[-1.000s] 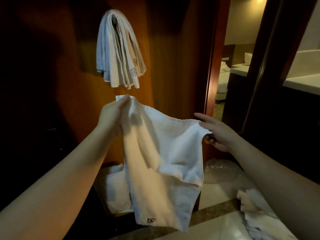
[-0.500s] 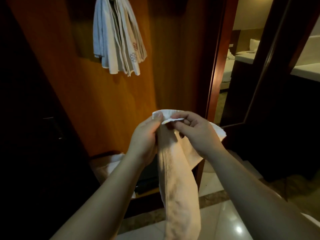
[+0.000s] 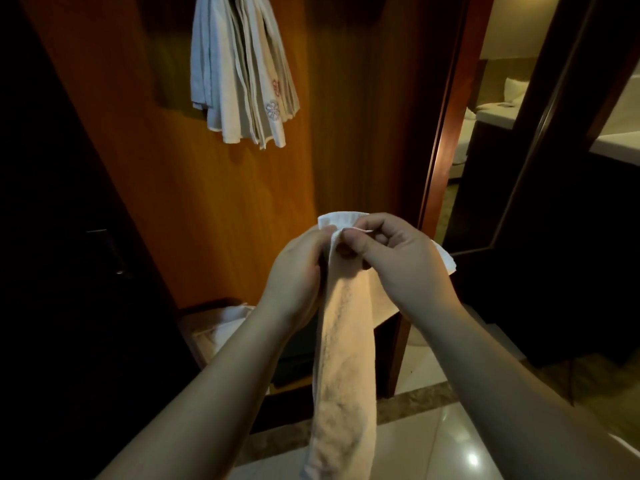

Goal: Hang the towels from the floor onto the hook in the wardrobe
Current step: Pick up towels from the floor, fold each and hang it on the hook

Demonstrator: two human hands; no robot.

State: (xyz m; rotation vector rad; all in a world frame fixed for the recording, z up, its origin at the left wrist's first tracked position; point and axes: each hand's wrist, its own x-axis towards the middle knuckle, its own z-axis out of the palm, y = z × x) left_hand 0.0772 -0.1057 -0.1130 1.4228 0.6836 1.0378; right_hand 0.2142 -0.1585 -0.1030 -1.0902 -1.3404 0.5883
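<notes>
Pinching one towel (image 3: 341, 358), left hand (image 3: 298, 271) and right hand (image 3: 398, 261) fingers clamp its top.

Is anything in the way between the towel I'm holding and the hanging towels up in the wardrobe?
Nothing visible. The towel, pinched by the left hand and right hand, hangs below the hanging towels with open space between.

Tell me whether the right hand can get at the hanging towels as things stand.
Probably not right away: the right hand and left hand both pinch the held towel. The hanging towels are above with nothing between, so the path looks free.
</notes>
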